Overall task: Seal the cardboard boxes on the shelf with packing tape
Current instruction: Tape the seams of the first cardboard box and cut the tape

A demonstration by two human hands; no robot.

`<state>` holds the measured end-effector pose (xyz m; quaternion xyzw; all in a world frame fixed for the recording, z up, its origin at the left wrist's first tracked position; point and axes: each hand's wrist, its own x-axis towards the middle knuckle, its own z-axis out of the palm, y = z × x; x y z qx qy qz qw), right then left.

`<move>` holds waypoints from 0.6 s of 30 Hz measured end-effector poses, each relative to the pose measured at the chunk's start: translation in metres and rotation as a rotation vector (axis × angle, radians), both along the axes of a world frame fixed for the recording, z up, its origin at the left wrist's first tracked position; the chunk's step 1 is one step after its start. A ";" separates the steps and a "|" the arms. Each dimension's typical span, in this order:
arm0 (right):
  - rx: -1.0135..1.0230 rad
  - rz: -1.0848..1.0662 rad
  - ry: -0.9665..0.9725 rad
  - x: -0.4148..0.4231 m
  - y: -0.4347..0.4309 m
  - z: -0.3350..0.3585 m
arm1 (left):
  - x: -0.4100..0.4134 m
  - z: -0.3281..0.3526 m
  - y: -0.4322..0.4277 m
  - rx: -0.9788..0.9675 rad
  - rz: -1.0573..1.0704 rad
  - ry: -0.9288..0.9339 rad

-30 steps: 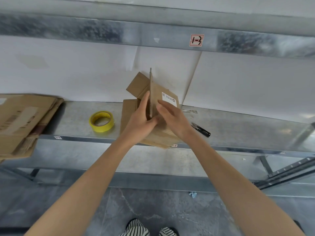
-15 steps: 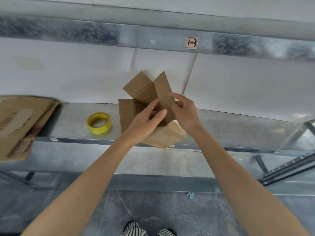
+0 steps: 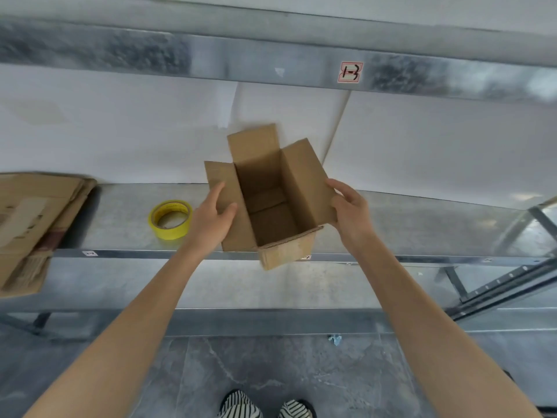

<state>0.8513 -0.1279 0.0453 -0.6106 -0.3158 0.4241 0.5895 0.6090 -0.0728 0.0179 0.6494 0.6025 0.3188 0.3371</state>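
Metal shelf (image 3: 407,224): galvanised deck, with a stack of flattened cardboard (image 3: 33,218) lying at its left end and overhanging the front. Cardboard box (image 3: 301,188): stands upright at the shelf's front edge, near the middle, with its near corner past the lip. Top flaps are splayed open, the inside is empty and the bottom flaps are folded shut. I cannot tell whether it rests on the deck or is carried. Judgement: light, stiff along the walls, weak at the flap creases, so it should be held by the side walls or low on the long flaps, not by the flap tips. Left hand (image 3: 211,218): forearm reaches up from lower left, fingers nearly straight and laid against the left long flap, pressing rather than clasping. Right hand (image 3: 349,212): wrist cocked, fingers curled behind the right long flap, thumb at its edge, so a light clasp on the box. Yellow tape roll (image 3: 170,219): flat on the deck, just left of the left hand, untouched.
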 end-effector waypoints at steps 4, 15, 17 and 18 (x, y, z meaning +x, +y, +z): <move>-0.061 0.025 -0.067 0.001 -0.003 -0.010 | 0.003 -0.002 0.010 0.007 -0.067 -0.040; 0.065 -0.101 -0.283 0.002 -0.022 -0.003 | 0.018 0.015 0.016 0.034 -0.216 -0.151; 0.088 -0.121 -0.271 0.011 -0.027 0.000 | 0.028 0.020 0.011 0.058 -0.260 -0.149; 0.099 -0.131 -0.260 0.017 -0.031 0.001 | 0.034 0.022 0.007 0.072 -0.281 -0.143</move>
